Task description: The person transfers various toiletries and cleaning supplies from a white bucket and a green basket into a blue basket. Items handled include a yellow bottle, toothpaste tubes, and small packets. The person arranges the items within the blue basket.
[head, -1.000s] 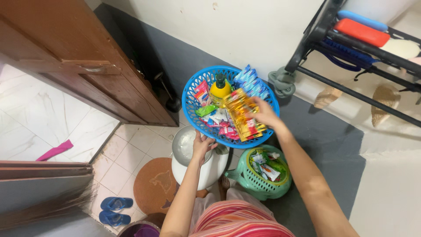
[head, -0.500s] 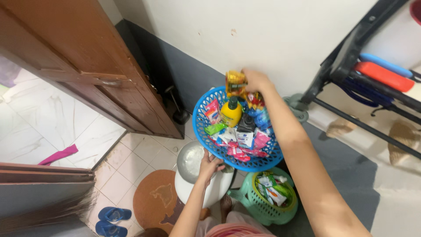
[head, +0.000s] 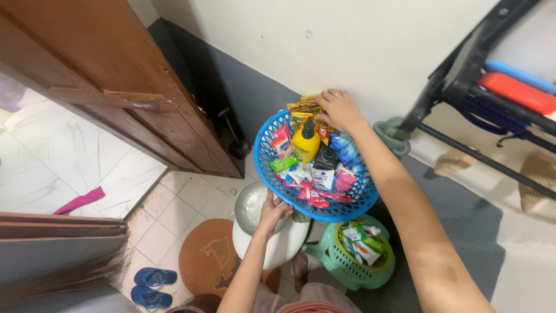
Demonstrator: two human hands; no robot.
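While the left hand (head: pixel 275 210) grips the near rim of the blue basket (head: pixel 265 152) from below, with its fingers curled around the edge, the basket sits tilted above a white pot with a metal lid (head: pixel 250 210). This grip seems to keep the basket steady, because it rests on a small round top and not on a flat place.

At the far side of the basket, the right hand (head: pixel 339 109) presses down on a bundle of yellow sachets (head: pixel 301 110). Its fingers are bent and closed over the packets, pushing them against the far rim, close to the white wall (head: pixel 359 40). 1 yellow bottle with a dark cap (head: pixel 306 144) stands in the middle, so the sachets can only fit behind it. Small pink, green and white packets (head: pixel 315 182) fill the near part, and blue packets (head: pixel 343 148) lie to the right.

Around it, a green basket (head: pixel 324 252) with more packets stands near on the floor, to the right. A brown door (head: pixel 110 75) is open at the left, and a black rack (head: pixel 463 64) stands at the far right. A round brown mat (head: pixel 202 255) and blue sandals (head: pixel 152 285) lie near at the left.
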